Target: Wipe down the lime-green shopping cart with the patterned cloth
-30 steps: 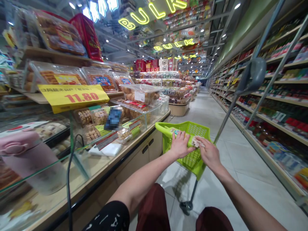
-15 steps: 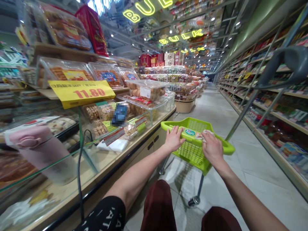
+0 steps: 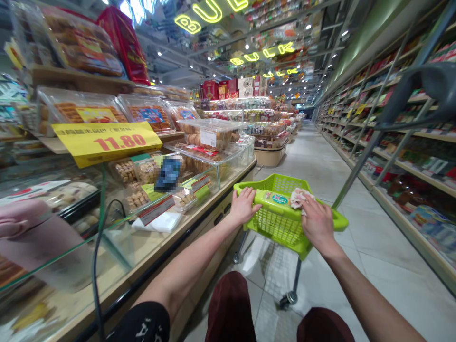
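A small bright green shopping cart [image 3: 281,230] on metal legs stands in front of my knees. My left hand [image 3: 244,205] holds the left end of its handle, fingers over the top and thumb on the near side. Bunched under the fingers of my right hand [image 3: 316,222] is a pale, crumpled cloth [image 3: 299,196], pressed against the handle right of a round blue-green label [image 3: 280,199]. The fingertips of my right hand are partly hidden by the cloth. Through the slotted wall, no goods show inside the basket.
A glass-edged counter with boxed biscuits [image 3: 206,135], a yellow price sign [image 3: 110,141] and a pink bottle [image 3: 39,242] runs along the left. Close on the right rises a metal pole with a grey handle [image 3: 416,97]. Stocked shelves [image 3: 409,142] line the aisle's right side.
The cloth and my right hand have shifted slightly along the handle. My left hand has moved a little left in view and still holds the cart. The view has turned slightly right.
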`<state>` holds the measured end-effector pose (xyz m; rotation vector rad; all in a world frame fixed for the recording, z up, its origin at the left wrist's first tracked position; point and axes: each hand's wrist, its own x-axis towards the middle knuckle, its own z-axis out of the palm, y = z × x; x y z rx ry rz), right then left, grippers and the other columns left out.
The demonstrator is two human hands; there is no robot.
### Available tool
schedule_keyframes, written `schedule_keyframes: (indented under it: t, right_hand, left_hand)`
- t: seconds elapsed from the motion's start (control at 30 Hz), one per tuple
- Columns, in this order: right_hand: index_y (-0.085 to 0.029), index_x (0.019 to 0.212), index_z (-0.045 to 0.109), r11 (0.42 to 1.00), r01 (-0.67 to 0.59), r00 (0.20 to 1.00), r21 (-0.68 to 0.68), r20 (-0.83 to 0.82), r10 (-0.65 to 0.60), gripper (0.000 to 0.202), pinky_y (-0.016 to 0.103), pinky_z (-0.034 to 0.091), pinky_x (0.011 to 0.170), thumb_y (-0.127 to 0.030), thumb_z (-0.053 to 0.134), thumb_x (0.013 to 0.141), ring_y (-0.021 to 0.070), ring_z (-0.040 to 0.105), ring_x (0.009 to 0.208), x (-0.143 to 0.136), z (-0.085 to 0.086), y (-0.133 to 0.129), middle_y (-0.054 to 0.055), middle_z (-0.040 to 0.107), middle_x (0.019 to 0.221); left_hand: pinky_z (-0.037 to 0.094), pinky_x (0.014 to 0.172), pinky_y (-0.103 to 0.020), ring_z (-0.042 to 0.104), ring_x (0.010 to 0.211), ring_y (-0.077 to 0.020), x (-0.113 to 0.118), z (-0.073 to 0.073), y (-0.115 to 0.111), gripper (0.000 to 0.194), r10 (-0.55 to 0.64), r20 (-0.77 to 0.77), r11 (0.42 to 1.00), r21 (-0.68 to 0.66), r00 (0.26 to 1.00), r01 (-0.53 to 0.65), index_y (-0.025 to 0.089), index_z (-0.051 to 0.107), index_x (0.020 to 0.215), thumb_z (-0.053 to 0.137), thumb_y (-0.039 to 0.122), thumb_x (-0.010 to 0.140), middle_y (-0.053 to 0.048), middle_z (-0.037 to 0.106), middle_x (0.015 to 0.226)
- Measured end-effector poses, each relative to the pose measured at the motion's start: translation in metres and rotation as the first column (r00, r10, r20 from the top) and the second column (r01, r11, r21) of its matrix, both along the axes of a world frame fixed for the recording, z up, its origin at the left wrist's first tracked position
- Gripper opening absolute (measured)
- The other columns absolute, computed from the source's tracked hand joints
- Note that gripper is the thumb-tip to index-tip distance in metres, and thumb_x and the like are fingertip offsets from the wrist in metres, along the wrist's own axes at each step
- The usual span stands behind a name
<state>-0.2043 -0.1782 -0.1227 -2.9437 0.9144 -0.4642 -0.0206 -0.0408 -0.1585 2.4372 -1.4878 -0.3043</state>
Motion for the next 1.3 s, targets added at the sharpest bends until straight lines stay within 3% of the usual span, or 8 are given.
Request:
schedule_keyframes:
  t: [0.13, 0.3, 0.57, 0.87, 0.93, 1.03, 1.13, 1.3]
  right_hand:
    - [-0.014, 0.112, 0.054, 0.999, -0.003, 1.000, 0.036, 0.028, 0.002, 0.045, 0.036, 0.034, 0.089, -0.006, 0.040, 0.071, 0.0212, 0.045, 0.109, 0.012, 0.001, 0.021, 0.009, 0.051, 0.121]
    - [-0.020, 0.117, 0.052, 0.980, -0.187, 0.982, 0.067, -0.021, 0.189, 0.051, 0.037, 0.025, 0.097, -0.003, 0.037, 0.071, 0.0192, 0.042, 0.113, 0.033, 0.001, 0.053, 0.003, 0.048, 0.125]
    - [-0.018, 0.114, 0.053, 0.985, 0.171, 0.982, 0.008, -0.087, -0.170, 0.046, 0.043, 0.026, 0.093, -0.008, 0.040, 0.072, 0.0229, 0.042, 0.112, -0.024, 0.018, -0.003, 0.007, 0.046, 0.127]
    - [-0.027, 0.118, 0.050, 0.987, -0.129, 0.987, 0.091, -0.083, 0.137, 0.051, 0.046, 0.017, 0.100, -0.005, 0.038, 0.073, 0.0221, 0.035, 0.119, 0.026, -0.005, 0.051, 0.000, 0.044, 0.129]
    - [-0.028, 0.117, 0.050, 0.991, -0.117, 0.989, 0.070, -0.079, 0.122, 0.052, 0.048, 0.016, 0.100, -0.005, 0.039, 0.072, 0.0223, 0.035, 0.119, 0.015, -0.003, 0.041, 0.001, 0.044, 0.129]
    - [-0.025, 0.115, 0.052, 0.999, 0.041, 0.997, 0.014, -0.068, -0.040, 0.050, 0.050, 0.018, 0.098, -0.006, 0.040, 0.070, 0.0240, 0.039, 0.115, -0.017, 0.006, 0.012, 0.005, 0.045, 0.128]
    - [-0.022, 0.113, 0.054, 0.981, 0.196, 0.979, -0.005, -0.053, -0.196, 0.046, 0.050, 0.024, 0.093, -0.008, 0.041, 0.070, 0.0259, 0.042, 0.111, -0.039, 0.016, -0.008, 0.008, 0.047, 0.125]
    - [-0.016, 0.122, 0.044, 0.992, 0.098, 0.993, 0.083, 0.054, -0.103, 0.048, 0.039, 0.031, 0.092, -0.012, 0.038, 0.075, 0.0222, 0.037, 0.117, -0.012, 0.010, 0.005, 0.011, 0.043, 0.128]
  left_hand:
    - [0.023, 0.099, -0.048, 0.034, 0.120, -0.0227, -0.014, 0.002, -0.006, 0.047, 0.019, 0.037, 0.999, -0.043, 0.999, -0.017, 0.019, 0.042, 0.121, 0.037, 0.046, 0.083, -0.008, 0.045, 0.127]
    - [0.019, 0.101, -0.048, 0.039, 0.116, -0.0224, -0.023, 0.010, -0.009, 0.041, -0.040, 0.019, 0.998, -0.049, 0.999, 0.040, 0.021, 0.045, 0.119, 0.044, 0.036, 0.080, -0.007, 0.049, 0.123]
    - [0.019, 0.103, -0.046, 0.024, 0.127, -0.0214, -0.025, 0.002, -0.005, 0.049, -0.076, -0.010, 0.995, -0.070, 0.997, 0.076, 0.016, 0.038, 0.126, 0.037, 0.039, 0.083, -0.009, 0.036, 0.134]
    - [0.020, 0.103, -0.046, 0.022, 0.128, -0.0214, -0.039, 0.006, -0.011, 0.054, -0.121, -0.007, 0.990, -0.071, 0.993, 0.121, 0.016, 0.035, 0.128, 0.045, 0.028, 0.077, -0.009, 0.035, 0.135]
    - [0.021, 0.103, -0.045, 0.022, 0.128, -0.0208, -0.036, 0.006, -0.009, 0.054, -0.140, -0.011, 0.988, -0.066, 0.990, 0.139, 0.016, 0.035, 0.128, 0.045, 0.030, 0.078, -0.008, 0.035, 0.135]
    - [0.021, 0.103, -0.045, 0.022, 0.128, -0.0208, -0.033, 0.008, -0.008, 0.054, -0.143, -0.033, 0.988, -0.061, 0.989, 0.141, 0.017, 0.035, 0.128, 0.047, 0.033, 0.078, -0.009, 0.035, 0.135]
    - [0.017, 0.103, -0.051, 0.023, 0.128, -0.0228, -0.041, 0.018, -0.012, 0.051, -0.076, -0.074, 0.995, -0.071, 0.994, 0.071, 0.015, 0.037, 0.126, 0.045, 0.034, 0.079, -0.010, 0.034, 0.135]
    - [0.013, 0.104, -0.051, 0.018, 0.129, -0.0200, -0.069, 0.048, -0.035, 0.049, -0.140, -0.141, 0.968, -0.227, 0.980, 0.106, 0.015, 0.033, 0.128, 0.036, 0.038, 0.085, -0.010, 0.026, 0.139]
